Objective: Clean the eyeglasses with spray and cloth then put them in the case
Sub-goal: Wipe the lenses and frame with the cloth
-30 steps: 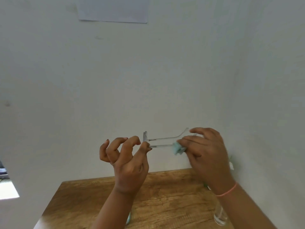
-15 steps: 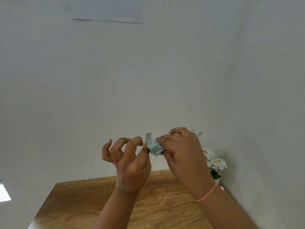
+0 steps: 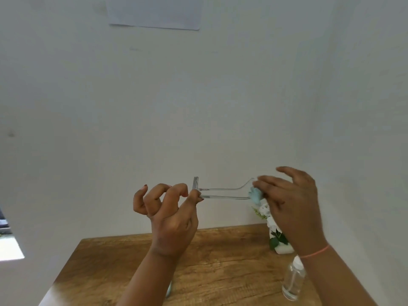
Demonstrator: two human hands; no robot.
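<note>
Above the wooden tabletop [image 3: 220, 261], in front of the white wall, I hold the eyeglasses [image 3: 220, 189] up in the air, well clear of the wood. My left grip [image 3: 172, 219] pinches them at the hinge end between thumb and forefinger, and the other fingers curl loosely away to the left. The front of the frame stands edge-on just above that pinch, and both clear arms reach out level toward my right.

My right grip [image 3: 291, 206] grasps the pale blue cloth [image 3: 255, 195], bunched against the far tips of the arms where they curve. The cloth touches those tips, and it seems to wrap the lower one, though the blur there makes this hard to judge. A thin pink band [image 3: 315, 252] sits on that wrist.

The clear spray bottle [image 3: 293, 281] with its white cap stands upright near the right edge of the tabletop, just beside my right forearm. Behind it, against the wall, is a small white vase of white flowers [image 3: 274, 235]. A sheet of paper [image 3: 154, 12] hangs high on the wall.
</note>
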